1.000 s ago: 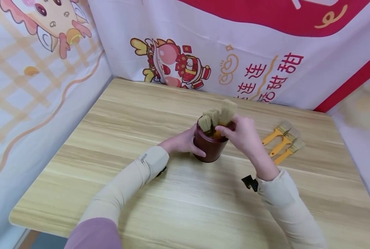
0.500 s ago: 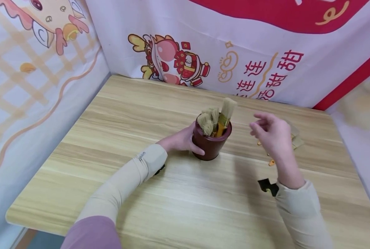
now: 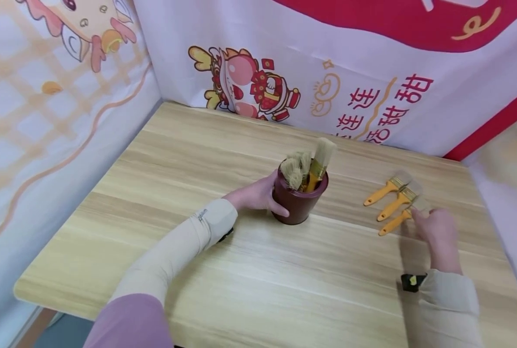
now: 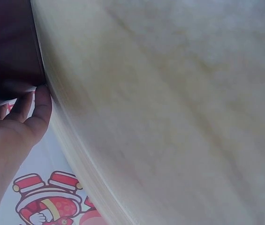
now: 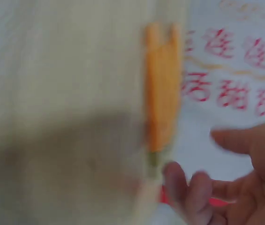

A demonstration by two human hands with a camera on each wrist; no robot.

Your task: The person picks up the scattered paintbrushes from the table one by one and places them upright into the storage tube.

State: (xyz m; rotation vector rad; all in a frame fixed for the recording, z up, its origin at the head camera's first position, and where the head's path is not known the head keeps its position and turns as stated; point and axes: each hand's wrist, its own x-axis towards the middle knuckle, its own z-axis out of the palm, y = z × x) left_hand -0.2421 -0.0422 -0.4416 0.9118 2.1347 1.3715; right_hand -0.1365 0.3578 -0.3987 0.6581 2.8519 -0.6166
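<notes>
My left hand [image 3: 262, 195] holds a dark red-brown round pot [image 3: 296, 208] by its left side, thumb at the front. In the left wrist view the fingertips touch the pot's dark wall [image 4: 10, 42]. Several paintbrushes stand in the pot bristles up, one with an orange handle [image 3: 314, 181] leaning right. On the table to the right lie three orange-handled paintbrushes, a far one [image 3: 381, 192], a middle one [image 3: 393, 205] and a near one [image 3: 395, 222]. My right hand [image 3: 438, 229] is at the near brush's bristle end. The right wrist view shows its thumb and fingers [image 5: 174, 180] spread apart.
The wood-grain table [image 3: 241, 280] stands against a printed cloth [image 3: 310, 58] at the back. Another printed cloth [image 3: 89, 159] hangs along its left side. A dark tab [image 3: 413, 282] sits on the right wrist.
My right hand has let go of the orange-handled brush, left it standing in the pot, and moved right and down to the brushes on the table. The left hand stays on the pot.
</notes>
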